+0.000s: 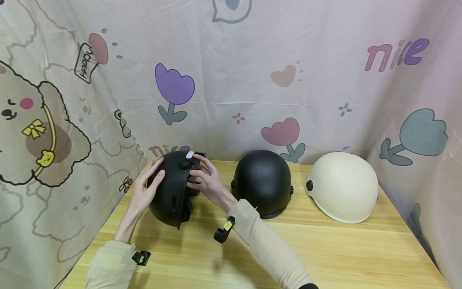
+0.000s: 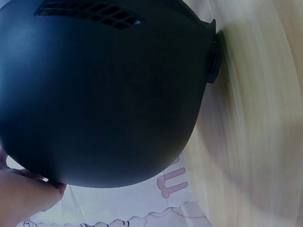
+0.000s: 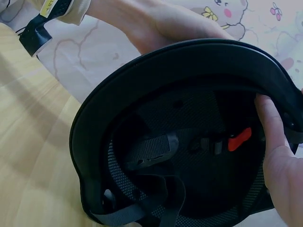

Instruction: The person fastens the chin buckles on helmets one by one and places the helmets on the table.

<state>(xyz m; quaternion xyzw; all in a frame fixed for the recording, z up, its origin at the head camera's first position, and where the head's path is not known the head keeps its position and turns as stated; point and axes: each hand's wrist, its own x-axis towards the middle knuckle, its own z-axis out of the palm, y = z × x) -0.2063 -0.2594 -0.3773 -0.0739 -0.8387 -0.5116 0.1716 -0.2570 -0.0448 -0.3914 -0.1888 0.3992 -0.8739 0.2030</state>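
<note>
A black helmet (image 1: pixel 167 196) is tipped on its side, its opening turned to the right. My left hand (image 1: pixel 144 190) holds the outer shell from the left, thumb and fingers spread over its curve. At the rim, my right hand (image 1: pixel 209 180) grips the edge, one finger by a white patch (image 1: pixel 189 154) near a round side knob (image 1: pixel 186 164). The right wrist view shows the right thumb (image 3: pixel 274 127) inside the opening, beside dark straps (image 3: pixel 175 194) and a red buckle piece (image 3: pixel 240 139). The left wrist view shows a mesh vent (image 2: pixel 92 12) on the shell.
A second black helmet (image 1: pixel 262 182) stands upright in the middle of the wooden table (image 1: pixel 325 249). Right of it sits a cream helmet (image 1: pixel 343 186). A printed cloth (image 1: pixel 231 60) hangs behind the table and along its sides.
</note>
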